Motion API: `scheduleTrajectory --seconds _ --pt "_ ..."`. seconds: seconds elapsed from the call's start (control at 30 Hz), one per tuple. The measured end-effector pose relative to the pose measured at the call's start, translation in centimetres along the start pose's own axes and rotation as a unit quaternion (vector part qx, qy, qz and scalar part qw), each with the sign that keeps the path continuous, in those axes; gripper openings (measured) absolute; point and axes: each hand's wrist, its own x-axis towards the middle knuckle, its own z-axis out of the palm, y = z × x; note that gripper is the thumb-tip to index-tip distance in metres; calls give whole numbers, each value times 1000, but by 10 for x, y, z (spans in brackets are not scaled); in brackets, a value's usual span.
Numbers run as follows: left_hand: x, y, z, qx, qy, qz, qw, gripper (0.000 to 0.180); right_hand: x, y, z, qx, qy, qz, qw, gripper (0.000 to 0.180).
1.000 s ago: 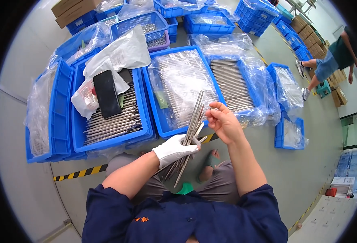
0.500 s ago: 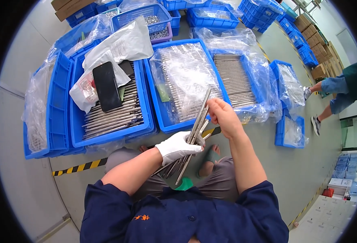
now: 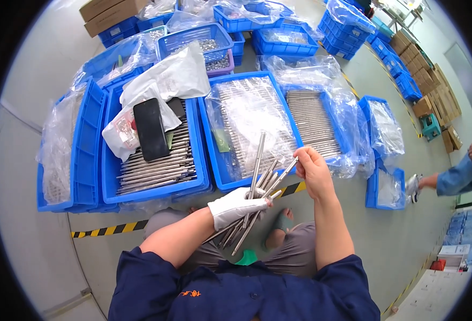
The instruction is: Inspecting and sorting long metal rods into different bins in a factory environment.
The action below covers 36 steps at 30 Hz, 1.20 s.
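Several thin steel rods [image 3: 237,233] are bunched in my left hand [image 3: 236,206], which wears a white glove and is closed around them. The rods fan out at differing angles, their far ends pointing up toward the blue crates. My bare right hand [image 3: 316,170] pinches the far end of one rod [image 3: 284,174] that slants out to the right of the bunch. That rod's near end still lies among the others at the glove. Beyond my hands stands a blue crate [image 3: 223,184] of rods, partly covered with clear plastic film [image 3: 254,115].
Left of it, another blue crate [image 3: 109,176] of rods carries a black phone [image 3: 150,130] and white plastic bags [image 3: 172,75]. An uncovered rod crate [image 3: 313,120] stands to the right. At the far right a person's leg [image 3: 453,176] shows near small crates [image 3: 371,187].
My right hand has moved right and slightly down, drawing one rod's end outward. The rods have spread apart. The view has shifted, and the other person has moved further right.
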Motion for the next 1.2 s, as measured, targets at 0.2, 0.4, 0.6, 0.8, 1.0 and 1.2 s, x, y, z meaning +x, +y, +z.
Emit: scheduleTrajectory --seconds 0.2,0.4,0.6,0.8,1.0,1.2 --pt "3 -4 -2 50 15 -8 999 26 4 -5 -6 84 54 5 995 16" --pt "1 4 -4 57 40 5 998 26 8 2 -17 31 14 46 998 21" --pt "2 2 -3 53 44 21 997 26 6 11 -16 -280 49 -71 956 20" --pt "4 -5 -8 47 42 30 998 25 1 5 0 -296 72 -93 948 25" --pt "6 -4 -6 50 33 8 998 28 3 5 -10 -263 98 -95 955 25" --pt "1 -1 1 72 26 -23 997 34 8 2 -9 -19 37 -64 997 19"
